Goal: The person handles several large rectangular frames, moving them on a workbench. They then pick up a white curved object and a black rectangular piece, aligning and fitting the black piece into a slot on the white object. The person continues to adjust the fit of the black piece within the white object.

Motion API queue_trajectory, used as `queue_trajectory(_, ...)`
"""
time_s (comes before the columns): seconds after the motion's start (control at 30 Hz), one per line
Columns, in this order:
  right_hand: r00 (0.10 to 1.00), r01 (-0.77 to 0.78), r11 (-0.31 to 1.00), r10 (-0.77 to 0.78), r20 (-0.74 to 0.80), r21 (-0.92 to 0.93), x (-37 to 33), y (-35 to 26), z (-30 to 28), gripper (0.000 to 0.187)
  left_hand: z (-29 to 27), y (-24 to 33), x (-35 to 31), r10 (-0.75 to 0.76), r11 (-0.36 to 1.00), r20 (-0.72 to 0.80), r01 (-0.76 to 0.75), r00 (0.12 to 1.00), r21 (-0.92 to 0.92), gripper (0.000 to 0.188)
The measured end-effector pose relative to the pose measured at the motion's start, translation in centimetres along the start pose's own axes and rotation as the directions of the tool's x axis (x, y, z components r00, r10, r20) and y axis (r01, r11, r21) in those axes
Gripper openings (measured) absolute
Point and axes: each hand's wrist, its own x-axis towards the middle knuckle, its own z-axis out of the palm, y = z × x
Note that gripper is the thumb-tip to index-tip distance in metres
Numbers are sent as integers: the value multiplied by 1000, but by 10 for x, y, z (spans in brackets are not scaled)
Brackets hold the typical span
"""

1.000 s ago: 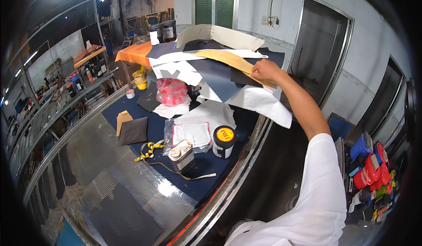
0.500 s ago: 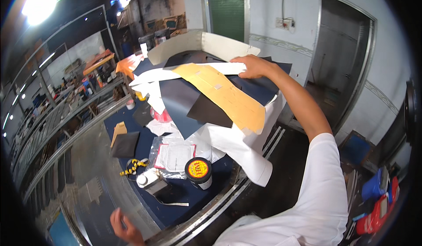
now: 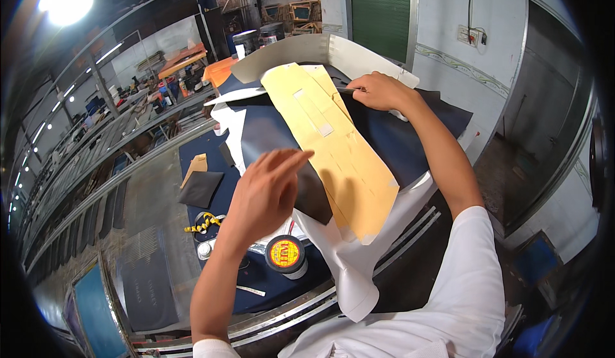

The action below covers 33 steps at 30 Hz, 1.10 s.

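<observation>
Left hand [image 3: 268,188] has risen near yellow card [image 3: 349,156]

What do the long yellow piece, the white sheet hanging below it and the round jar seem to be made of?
Long yellow piece: probably card, matte; its edges are crisp and it lies nearly flat.
White sheet: paper or thin coated fabric, unclear which; smooth, curling softly at its hanging end.
Round jar: likely plastic, smooth; it looks evenly moulded and dark-rimmed.

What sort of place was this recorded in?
Most likely a workshop, perhaps one handling sheet material: loose dark sheets lie with a long yellow sheet, long metal racks stand at left, and a blue framed panel shows at lower left.
</observation>
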Motion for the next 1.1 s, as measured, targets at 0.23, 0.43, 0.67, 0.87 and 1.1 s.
queue_trajectory(0.23,977,-87,996,85,-193,-5,-7,10,8,38,33,-65,61,-262,965,101,259,960,45,52)
queue_trajectory(0.43,986,8,999,1,-167,52,-9,12,17,31,68,-85,85,-332,934,-165,299,929,-197,76)
queue_trajectory(0.67,995,90,968,-78,-63,232,-6,12,18,68,65,-88,93,-365,864,-336,182,868,-469,29)
queue_trajectory(0.87,997,-78,869,66,42,489,3,-40,-15,58,57,-83,91,-425,864,-238,314,873,-393,29)
queue_trajectory(1.1,968,-36,876,-89,233,481,-27,-92,2,66,65,-109,82,-196,881,-334,16,922,-473,31)
